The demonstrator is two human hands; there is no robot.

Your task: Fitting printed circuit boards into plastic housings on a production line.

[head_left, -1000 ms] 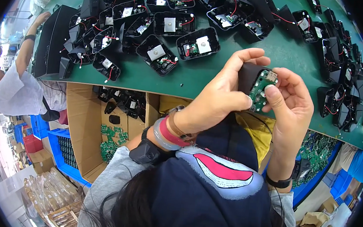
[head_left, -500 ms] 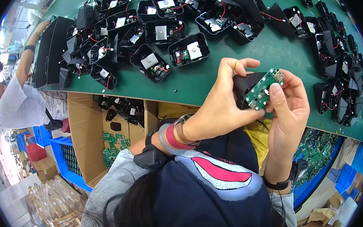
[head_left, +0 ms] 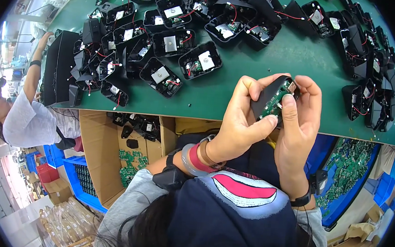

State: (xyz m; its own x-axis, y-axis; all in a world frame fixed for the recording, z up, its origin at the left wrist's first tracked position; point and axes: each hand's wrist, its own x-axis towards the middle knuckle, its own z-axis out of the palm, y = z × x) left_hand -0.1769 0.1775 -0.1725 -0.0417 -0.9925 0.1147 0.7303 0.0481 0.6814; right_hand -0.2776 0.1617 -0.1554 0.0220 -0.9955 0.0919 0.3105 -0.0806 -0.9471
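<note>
Above the near edge of the green table, my left hand (head_left: 244,113) grips a black plastic housing (head_left: 265,95) from its left side. A green circuit board (head_left: 273,104) sits in the housing's open side, with a metal connector at its upper end. My right hand (head_left: 297,117) cups the housing from the right, its thumb pressing on the board. My left thumb touches the board's lower end. Fingers behind the housing are partly hidden. The nearest assembled piece, an open black case (head_left: 200,60) with a white plate inside, lies to the left on the table.
Many open black cases with red wires crowd the table's far left and right (head_left: 355,96). Below the edge stand a cardboard box (head_left: 94,152) with parts and a blue bin (head_left: 348,177) of green boards. A co-worker (head_left: 26,119) reaches over the table at far left.
The circuit board has gone from standing out of the housing to lying down in it. Both hands have closed in around it and shifted slightly left.
</note>
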